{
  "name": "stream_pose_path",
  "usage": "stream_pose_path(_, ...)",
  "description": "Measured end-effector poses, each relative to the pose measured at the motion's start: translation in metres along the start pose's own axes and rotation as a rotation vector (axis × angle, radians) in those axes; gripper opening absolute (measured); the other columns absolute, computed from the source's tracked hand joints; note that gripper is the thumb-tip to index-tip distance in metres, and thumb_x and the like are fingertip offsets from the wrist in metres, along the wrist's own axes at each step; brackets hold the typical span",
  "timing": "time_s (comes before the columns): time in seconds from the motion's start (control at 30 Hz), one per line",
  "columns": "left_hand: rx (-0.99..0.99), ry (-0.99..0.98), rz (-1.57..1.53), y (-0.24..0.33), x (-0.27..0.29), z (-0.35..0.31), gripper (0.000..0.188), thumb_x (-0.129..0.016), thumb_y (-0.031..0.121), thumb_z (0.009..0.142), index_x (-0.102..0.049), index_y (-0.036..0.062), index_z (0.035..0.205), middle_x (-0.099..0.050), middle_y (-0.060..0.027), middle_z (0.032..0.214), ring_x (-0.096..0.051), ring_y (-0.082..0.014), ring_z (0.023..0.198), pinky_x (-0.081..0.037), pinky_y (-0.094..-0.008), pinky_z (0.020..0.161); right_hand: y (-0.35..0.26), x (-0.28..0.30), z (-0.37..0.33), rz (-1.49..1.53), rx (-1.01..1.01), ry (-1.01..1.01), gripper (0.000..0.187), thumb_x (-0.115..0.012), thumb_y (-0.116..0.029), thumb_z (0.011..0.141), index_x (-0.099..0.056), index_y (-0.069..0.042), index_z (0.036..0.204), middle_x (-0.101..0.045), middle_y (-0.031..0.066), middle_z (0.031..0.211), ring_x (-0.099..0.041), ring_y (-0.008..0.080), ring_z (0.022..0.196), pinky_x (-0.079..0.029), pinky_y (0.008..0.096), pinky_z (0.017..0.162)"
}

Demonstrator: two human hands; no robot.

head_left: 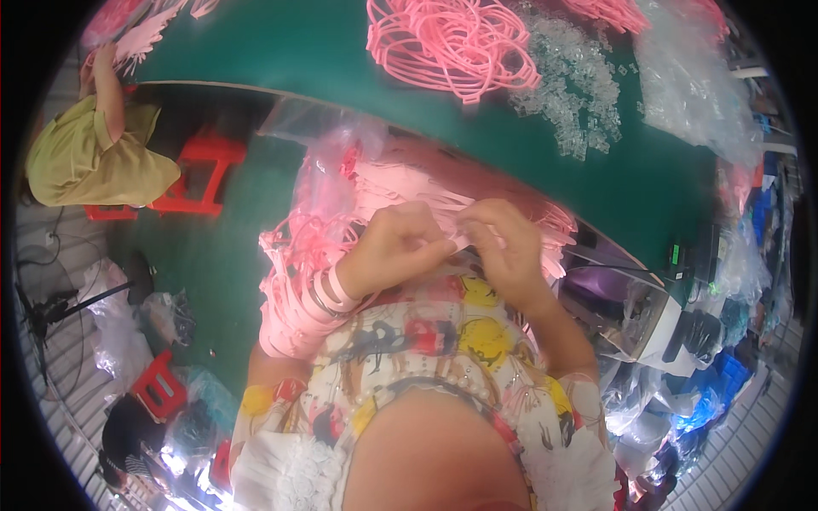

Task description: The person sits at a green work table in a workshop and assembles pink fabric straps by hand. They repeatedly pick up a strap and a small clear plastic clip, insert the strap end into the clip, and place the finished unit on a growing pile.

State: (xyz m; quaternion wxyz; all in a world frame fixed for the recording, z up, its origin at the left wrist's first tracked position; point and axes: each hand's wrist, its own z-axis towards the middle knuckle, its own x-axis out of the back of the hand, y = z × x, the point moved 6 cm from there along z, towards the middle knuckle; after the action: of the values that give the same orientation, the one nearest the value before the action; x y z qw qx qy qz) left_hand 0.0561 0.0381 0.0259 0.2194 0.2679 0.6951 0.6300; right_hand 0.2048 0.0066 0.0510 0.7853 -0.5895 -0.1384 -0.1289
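Both of my hands are close together over my lap, holding a pink strap (pixel 461 242) between them. My left hand (pixel 394 247) is closed on one side of it, with thumb and fingers pinched. The fingertips of my right hand (pixel 504 247) pinch the other side; any small part between the fingers is too hidden to make out. Several pink straps (pixel 294 319) hang looped over my left forearm, beside a bracelet (pixel 322 295). Under and beyond my hands lies a heap of flat pink straps (pixel 400 186), spread across my lap to the table edge.
On the green table (pixel 281 47) lie a tangled pile of pink straps (pixel 452 43), scattered small clear plastic pieces (pixel 579 102) and a clear plastic bag (pixel 690 81). A co-worker in a yellow-green top (pixel 94 162) sits at far left by a red stool (pixel 204 166). A box (pixel 660 332) stands at right.
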Motion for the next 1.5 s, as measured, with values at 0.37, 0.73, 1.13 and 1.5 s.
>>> stream_pose_path(0.37,0.244,-0.026,-0.464,-0.011,0.002,-0.010,0.008,-0.066,0.007,0.081,-0.066,0.0000,0.077,-0.053,-0.0029,0.074,-0.056,-0.0094,0.061,-0.042,-0.0221,0.054,-0.002,-0.023,-0.001,-0.012,0.001,-0.127,0.013,-0.060,-0.001,0.084,-0.061,0.000,0.097,-0.061,0.0158,0.082,-0.061,0.0318,0.072,-0.048,0.0358,0.064)
stream_pose_path(0.73,0.196,-0.060,-0.327,-0.016,0.013,-0.012,0.006,-0.060,0.001,0.079,-0.065,-0.0026,0.078,-0.053,-0.0041,0.078,-0.056,-0.0097,0.063,-0.043,-0.0228,0.056,0.010,-0.024,-0.003,0.207,-0.469,-0.298,0.015,-0.057,-0.005,0.088,-0.062,0.003,0.101,-0.067,0.0096,0.089,-0.063,0.0135,0.074,-0.050,0.0288,0.068)
stream_pose_path(1.13,0.015,-0.045,-0.181,-0.018,0.014,-0.007,0.007,-0.062,0.004,0.077,-0.064,-0.0012,0.081,-0.054,-0.0044,0.076,-0.055,-0.0106,0.064,-0.043,-0.0226,0.058,0.021,-0.026,0.000,0.279,-0.404,-0.489,0.013,-0.058,-0.005,0.087,-0.062,0.002,0.098,-0.062,0.0039,0.085,-0.056,0.0081,0.072,-0.046,0.0239,0.065)
stream_pose_path(1.5,-0.254,0.043,0.478,0.006,0.008,-0.011,0.022,-0.070,0.013,0.075,-0.070,0.0102,0.096,-0.066,-0.0015,0.076,-0.058,-0.0139,0.062,-0.034,-0.0318,0.074,0.033,-0.019,-0.007,0.295,-0.505,-0.611,0.014,-0.059,-0.010,0.087,-0.062,0.001,0.094,-0.060,0.0014,0.072,-0.053,0.0038,0.064,-0.042,0.0196,0.055)
